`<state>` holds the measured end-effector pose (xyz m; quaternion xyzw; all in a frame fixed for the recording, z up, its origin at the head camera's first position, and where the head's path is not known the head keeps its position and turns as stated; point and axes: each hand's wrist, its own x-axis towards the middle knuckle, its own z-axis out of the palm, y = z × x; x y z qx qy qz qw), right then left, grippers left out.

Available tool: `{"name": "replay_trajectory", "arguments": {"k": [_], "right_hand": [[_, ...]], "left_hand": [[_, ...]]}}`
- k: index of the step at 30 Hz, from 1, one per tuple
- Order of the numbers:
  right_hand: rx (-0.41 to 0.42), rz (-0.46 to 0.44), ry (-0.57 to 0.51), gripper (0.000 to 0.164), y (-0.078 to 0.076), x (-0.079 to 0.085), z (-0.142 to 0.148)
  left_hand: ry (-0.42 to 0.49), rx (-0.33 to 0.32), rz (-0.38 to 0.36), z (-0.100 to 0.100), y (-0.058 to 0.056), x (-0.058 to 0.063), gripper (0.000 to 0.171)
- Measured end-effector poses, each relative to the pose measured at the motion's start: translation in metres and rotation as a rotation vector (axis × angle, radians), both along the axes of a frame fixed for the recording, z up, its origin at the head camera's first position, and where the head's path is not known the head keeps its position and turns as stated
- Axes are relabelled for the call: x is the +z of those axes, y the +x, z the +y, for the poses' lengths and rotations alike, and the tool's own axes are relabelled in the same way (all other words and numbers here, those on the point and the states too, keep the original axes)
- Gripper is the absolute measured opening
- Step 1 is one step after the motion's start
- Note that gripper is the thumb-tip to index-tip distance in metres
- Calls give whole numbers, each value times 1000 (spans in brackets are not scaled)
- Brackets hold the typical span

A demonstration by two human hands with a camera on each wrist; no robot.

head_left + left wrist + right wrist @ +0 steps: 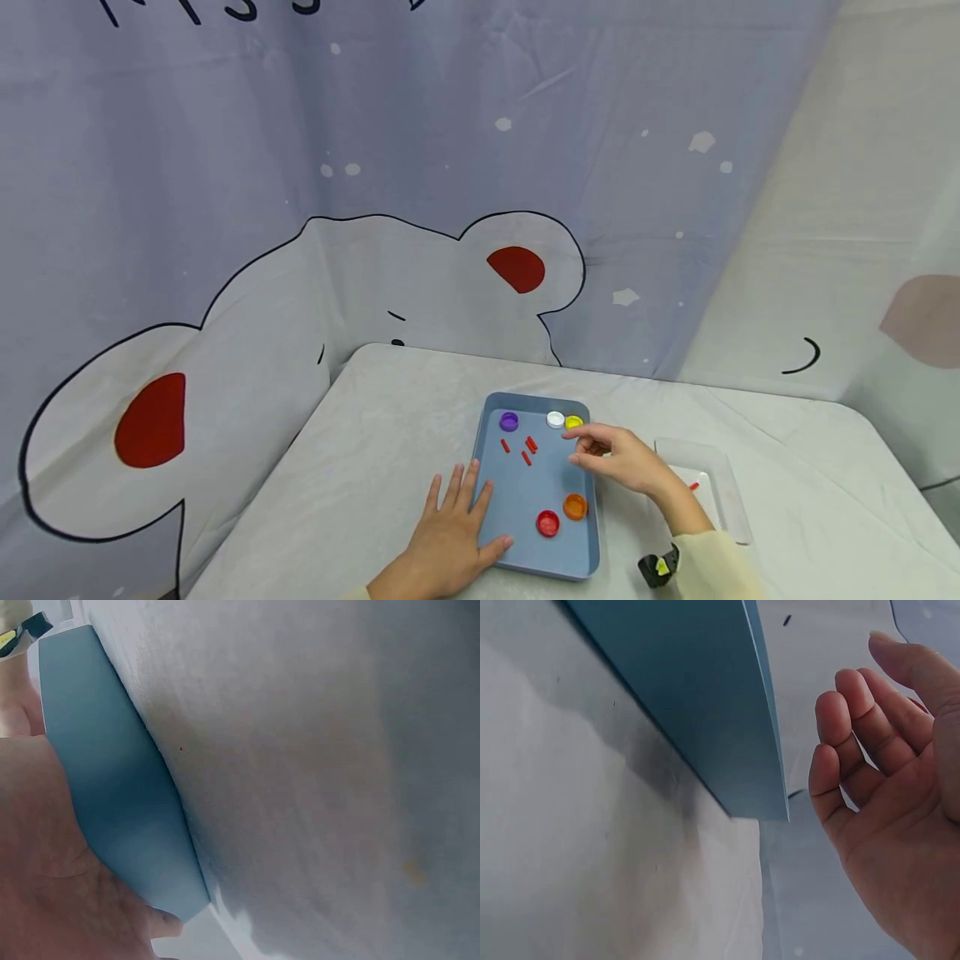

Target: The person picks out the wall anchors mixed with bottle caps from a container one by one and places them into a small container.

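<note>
A blue-grey tray [517,492] lies on the table in the head view. Small round cap-like pieces sit in it: purple [509,422], white [555,419] and yellow [573,422] toward the far end, orange [575,507] and red [548,523] nearer. Between them lie several short red sticks [527,458]. With fingers spread, my left hand [450,537] rests at the tray's left edge. My right hand [618,457] hovers over the right edge, close to the yellow piece. Its fingers are loosely bent in the right wrist view, the thumb apart, and nothing shows between them.
To the tray's right stands a clear, shallow container [733,496] with a red stick [693,486] in it, partly behind my right forearm. A white cloth [360,467] covers the table. Printed curtains [420,125] hang behind it.
</note>
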<state>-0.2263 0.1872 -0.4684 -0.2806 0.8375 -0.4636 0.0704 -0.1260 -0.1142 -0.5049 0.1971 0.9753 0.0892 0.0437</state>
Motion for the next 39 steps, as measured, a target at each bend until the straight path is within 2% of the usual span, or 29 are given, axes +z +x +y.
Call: {"name": "replay_trajectory", "arguments": {"k": [8, 15, 20, 27, 39], "right_hand": [[46, -62, 51, 39, -13, -3, -19], [106, -45, 109, 42, -24, -9, -29], [156, -30, 188, 45, -31, -11, -37], [172, -19, 307, 46, -36, -11, -51], [158, -31, 408, 44, -42, -15, -63]], "left_hand": [[0, 1, -1, 0, -1, 0, 84], [-8, 4, -9, 0, -1, 1, 84], [-13, 5, -12, 0, -1, 1, 84], [-11, 0, -7, 0, -2, -1, 84], [-10, -6, 0, -1, -2, -2, 84]]}}
